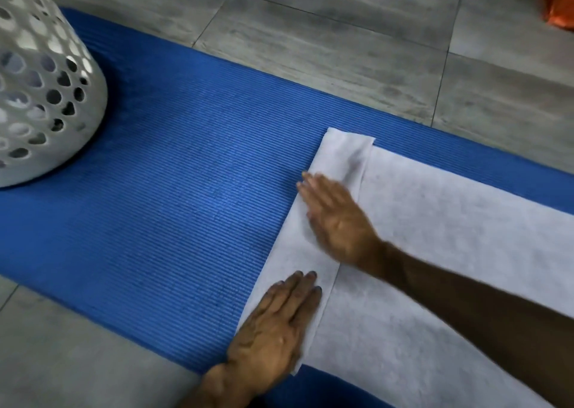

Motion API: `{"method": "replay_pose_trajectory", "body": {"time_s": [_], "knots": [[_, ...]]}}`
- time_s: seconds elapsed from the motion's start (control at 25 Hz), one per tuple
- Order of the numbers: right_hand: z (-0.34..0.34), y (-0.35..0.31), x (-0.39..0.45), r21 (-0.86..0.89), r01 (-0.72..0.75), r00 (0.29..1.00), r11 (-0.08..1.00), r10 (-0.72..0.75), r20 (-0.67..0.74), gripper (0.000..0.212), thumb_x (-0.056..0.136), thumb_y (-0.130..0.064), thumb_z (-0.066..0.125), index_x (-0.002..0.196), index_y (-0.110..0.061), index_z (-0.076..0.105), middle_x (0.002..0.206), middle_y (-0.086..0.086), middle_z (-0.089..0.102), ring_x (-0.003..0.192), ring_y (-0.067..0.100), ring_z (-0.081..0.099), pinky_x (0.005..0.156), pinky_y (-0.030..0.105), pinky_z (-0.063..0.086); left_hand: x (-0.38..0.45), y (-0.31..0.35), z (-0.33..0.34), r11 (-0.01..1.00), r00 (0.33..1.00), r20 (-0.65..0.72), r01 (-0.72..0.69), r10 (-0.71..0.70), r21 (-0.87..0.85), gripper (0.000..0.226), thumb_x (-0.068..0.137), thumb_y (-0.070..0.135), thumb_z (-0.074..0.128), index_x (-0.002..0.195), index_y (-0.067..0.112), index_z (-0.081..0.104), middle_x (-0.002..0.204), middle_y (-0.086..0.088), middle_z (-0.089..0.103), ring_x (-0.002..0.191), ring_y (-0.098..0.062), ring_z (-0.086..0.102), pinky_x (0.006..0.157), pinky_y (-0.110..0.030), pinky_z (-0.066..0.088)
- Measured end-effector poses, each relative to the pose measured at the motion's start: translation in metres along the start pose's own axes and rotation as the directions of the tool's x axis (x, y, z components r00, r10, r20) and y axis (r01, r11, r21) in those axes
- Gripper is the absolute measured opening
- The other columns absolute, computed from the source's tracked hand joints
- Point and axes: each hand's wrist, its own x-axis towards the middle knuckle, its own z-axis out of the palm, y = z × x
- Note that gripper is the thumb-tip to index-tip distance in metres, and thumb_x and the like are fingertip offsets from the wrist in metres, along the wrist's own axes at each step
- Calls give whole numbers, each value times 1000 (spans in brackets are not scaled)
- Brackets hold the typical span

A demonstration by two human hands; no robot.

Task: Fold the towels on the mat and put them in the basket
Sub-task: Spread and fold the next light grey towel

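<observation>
Head view looks down on a white towel (pixel 435 252) spread flat on a blue ribbed mat (pixel 174 196), which lies on a grey tiled floor (pixel 326 41). The towel covers the right part of the mat and runs out of view at the right and bottom edges. Its cloth is thin and pale, with a faint grey mottling and a few soft creases. Along its left end a narrow strip is folded over onto the rest, so that a straight doubled band runs from the far edge of the mat toward the near edge; the far corner of this band sticks out slightly past the towel's far edge.

Both hands lie palm down on that folded band. The left hand (pixel 273 327) presses the near part, its fingers (pixel 302 286) straight and close together, its wrist over the towel's left edge. The right hand (pixel 338 221) presses further along, fingers (pixel 310 187) straight and flat, slightly blurred, with the forearm crossing over the towel from the right.

At the far left a white basket (pixel 40 90) with round holes stands on the mat, well apart from the towel; pale cloth shows through its holes. An orange thing (pixel 559 3) sits at the upper right corner on the floor.
</observation>
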Motion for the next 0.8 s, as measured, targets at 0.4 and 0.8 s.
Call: {"method": "replay_pose_trajectory", "body": {"time_s": [0.4, 0.8], "knots": [[-6, 96, 32, -184, -429, 893, 885, 446, 64, 77, 96, -60, 19, 151, -7, 29, 158, 19, 26, 144, 42, 25, 116, 53, 22, 5, -15, 9, 992, 994, 101, -57, 46, 112, 64, 98, 44, 37, 154, 16, 23, 163, -6, 13, 149, -23, 16, 113, -41, 19], [-32, -15, 55, 3, -581, 784, 814, 559, 270, 65, 87, -73, 42, 94, -12, 64, 102, 10, 69, 98, 29, 64, 72, 31, 42, 20, -7, -25, 608, 692, 160, 704, -704, -367, 55, 75, 48, 70, 122, 27, 49, 107, 4, 66, 98, -21, 63, 85, -37, 49]]}}
